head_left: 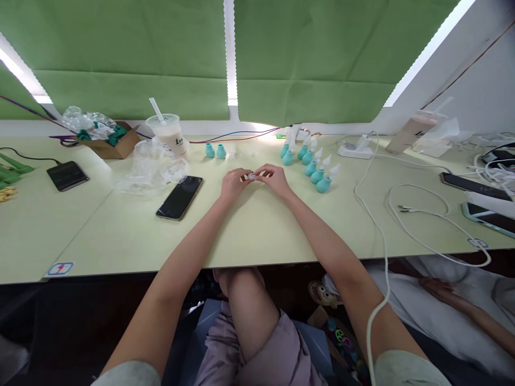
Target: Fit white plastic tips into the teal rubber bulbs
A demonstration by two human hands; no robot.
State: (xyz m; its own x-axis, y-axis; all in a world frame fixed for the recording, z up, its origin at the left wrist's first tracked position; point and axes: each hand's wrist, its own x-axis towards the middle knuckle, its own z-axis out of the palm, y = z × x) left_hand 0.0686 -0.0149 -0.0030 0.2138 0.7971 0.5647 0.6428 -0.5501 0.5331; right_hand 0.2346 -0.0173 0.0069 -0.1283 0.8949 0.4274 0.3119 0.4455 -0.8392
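Note:
My left hand point(234, 183) and my right hand point(274, 178) meet over the middle of the table, fingertips pinched from both sides on a small whitish translucent piece point(251, 176). Its exact kind is too small to make out. Just beyond my hands stand two teal bulbs without tips, a left one point(210, 150) and a right one point(221, 151), with small clear pieces point(232, 155) beside them. To the right of my right hand, several teal squeeze bulbs with translucent pointed nozzles stand upright in rows, the nearest bulb point(323, 185) at the front.
Left of my hands lie a black phone point(179, 198), a crumpled plastic bag point(151, 166), a drink cup point(169, 134) and a cardboard box point(110, 145). A white cable point(372, 220) runs down past my right arm from a power strip point(356, 151). Another person's hand point(436, 287) rests at right.

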